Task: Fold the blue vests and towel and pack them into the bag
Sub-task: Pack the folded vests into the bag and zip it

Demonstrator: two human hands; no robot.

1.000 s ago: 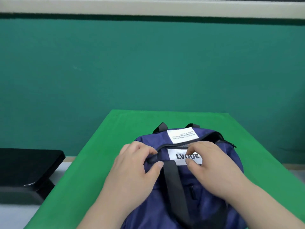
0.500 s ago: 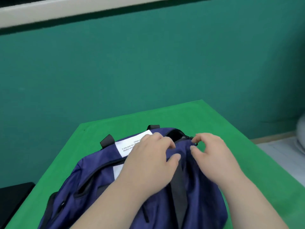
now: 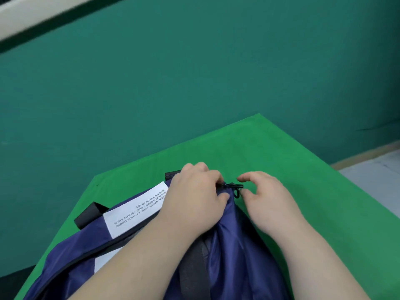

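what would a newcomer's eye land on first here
The navy bag lying on the green table, filling the lower frame. At its far end the left hand grips the fabric while the right hand curls beside the black zipper pull. A white label sits left of the hands.

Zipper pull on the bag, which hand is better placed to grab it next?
Probably right: the right hand hovers beside the zipper pull, fingers curled toward it, while the left hand grips the bag.

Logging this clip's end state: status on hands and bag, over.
Left hand grips bag at zipper end. Right hand at zipper pull, pinch unclear. Zipper looks closed; vests, towel out of sight. Nothing in the way.
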